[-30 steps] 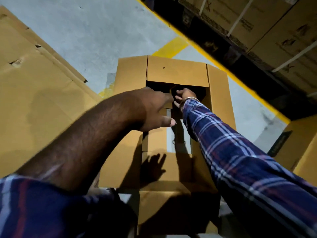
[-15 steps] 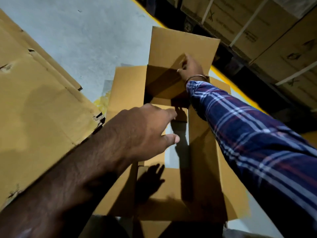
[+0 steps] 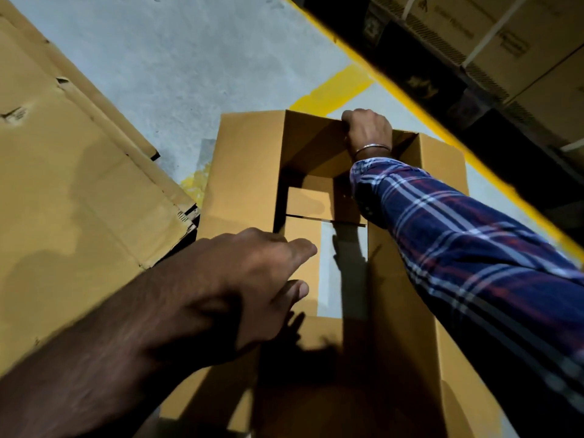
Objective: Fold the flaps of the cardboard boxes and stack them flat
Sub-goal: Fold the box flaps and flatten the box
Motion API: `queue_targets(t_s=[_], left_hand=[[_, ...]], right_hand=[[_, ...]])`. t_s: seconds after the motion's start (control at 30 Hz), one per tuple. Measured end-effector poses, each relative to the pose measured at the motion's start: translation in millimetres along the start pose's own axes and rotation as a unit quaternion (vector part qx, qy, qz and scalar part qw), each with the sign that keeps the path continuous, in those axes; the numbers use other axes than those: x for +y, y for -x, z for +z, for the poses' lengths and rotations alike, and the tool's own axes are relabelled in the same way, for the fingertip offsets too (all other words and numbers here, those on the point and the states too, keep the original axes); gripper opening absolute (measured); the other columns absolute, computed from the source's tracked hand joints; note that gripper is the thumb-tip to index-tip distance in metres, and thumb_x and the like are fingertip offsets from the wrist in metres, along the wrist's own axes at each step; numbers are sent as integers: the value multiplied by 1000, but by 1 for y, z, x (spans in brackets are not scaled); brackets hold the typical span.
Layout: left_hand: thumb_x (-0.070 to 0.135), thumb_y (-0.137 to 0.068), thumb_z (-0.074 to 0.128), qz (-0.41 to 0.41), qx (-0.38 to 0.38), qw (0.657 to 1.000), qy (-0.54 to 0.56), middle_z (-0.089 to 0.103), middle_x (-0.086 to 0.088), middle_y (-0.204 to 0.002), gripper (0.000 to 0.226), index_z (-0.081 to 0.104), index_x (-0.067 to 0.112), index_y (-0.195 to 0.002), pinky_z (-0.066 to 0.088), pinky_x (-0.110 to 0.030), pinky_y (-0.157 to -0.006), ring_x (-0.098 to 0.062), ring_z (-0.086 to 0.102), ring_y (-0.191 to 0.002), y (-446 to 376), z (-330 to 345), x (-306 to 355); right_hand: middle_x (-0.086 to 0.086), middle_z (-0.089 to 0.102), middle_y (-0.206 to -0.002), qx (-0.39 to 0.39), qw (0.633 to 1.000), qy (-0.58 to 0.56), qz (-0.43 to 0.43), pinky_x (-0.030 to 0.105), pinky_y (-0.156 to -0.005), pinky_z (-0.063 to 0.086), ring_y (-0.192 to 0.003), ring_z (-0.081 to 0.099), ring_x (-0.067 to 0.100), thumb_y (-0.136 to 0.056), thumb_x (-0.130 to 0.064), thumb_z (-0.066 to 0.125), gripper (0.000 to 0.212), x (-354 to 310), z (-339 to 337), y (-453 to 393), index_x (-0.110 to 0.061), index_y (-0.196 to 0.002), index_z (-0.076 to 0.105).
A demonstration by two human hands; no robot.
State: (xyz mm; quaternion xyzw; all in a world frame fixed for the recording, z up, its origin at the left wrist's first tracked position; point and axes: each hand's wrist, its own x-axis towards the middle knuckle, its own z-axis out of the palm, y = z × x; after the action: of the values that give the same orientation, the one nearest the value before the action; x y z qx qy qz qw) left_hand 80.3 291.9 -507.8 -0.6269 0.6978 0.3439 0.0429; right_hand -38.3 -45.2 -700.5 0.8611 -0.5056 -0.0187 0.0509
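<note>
Grey concrete floor (image 3: 164, 74) with yellow line (image 3: 331, 90) is seen; strapped cartons (image 3: 505, 42) sit racked at 1 o'clock, flattened cardboard (image 3: 79, 184) lies at 9 o'clock. Open box (image 3: 246, 172) is placed at centre frame. Step judged: flap folding, not yet flattened. Far flap (image 3: 313, 143) at 12 o'clock is gripped along its top edge by right hand (image 3: 368, 131), fingers curled over it, arm fully extended. Left hand (image 3: 259, 279) is held over the box's left side, fingers loosely extended, nothing held; contact cannot be told. Next move is likely pressing the flap down, left hand steadying.
</note>
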Motion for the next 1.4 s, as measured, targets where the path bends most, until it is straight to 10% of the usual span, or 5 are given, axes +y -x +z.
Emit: queue_targets(t_s=[0.4, 0.6, 0.87, 1.27, 1.4], left_hand=[[60, -101, 44, -9, -8, 1000, -9, 54, 8, -147, 58, 29, 42, -154, 50, -44, -101, -18, 53, -131, 2, -8, 7], [55, -102, 50, -12, 4, 1000, -1, 55, -4, -146, 60, 33, 38, -157, 49, -43, -102, -23, 55, -128, 8, -20, 21], [52, -103, 53, 3, 16, 1000, 24, 57, -5, -146, 63, 39, 21, -156, 44, -35, -98, -23, 53, -131, 25, -23, 27], [47, -103, 56, 13, 56, 997, 45, 49, -7, -155, 61, 40, 21, -156, 41, -41, -108, -26, 46, -140, 43, -28, 37], [41, -102, 61, -50, 163, 978, 116, 64, -8, -138, 50, 53, 23, -147, 45, -35, -102, -27, 58, -127, 52, -42, -4]], right_hand=[[6, 69, -117, 16, 986, -163, 32, 42, -81, 48, -107, 63, 32, -91, -69, 53, 53, -3, -22, 88, -26, -117, 68], [-5, 61, -69, -133, 902, -396, 113, 34, -63, 45, -69, 59, 21, -76, -87, 42, 63, -46, -38, 234, -26, -76, 63], [-6, 73, -102, -454, 798, -392, 54, 32, -87, 52, -94, 67, 13, -69, -82, 65, 66, -113, -66, 406, -28, -105, 74], [32, 49, -143, -306, 943, -121, 50, 49, -94, 49, -122, 58, 45, -96, -33, 46, 73, -180, -74, 462, 3, -155, 21], [16, 65, -122, -262, 952, -158, 21, 42, -88, 46, -111, 62, 37, -100, -32, 45, 41, -158, -104, 447, -13, -136, 49]])
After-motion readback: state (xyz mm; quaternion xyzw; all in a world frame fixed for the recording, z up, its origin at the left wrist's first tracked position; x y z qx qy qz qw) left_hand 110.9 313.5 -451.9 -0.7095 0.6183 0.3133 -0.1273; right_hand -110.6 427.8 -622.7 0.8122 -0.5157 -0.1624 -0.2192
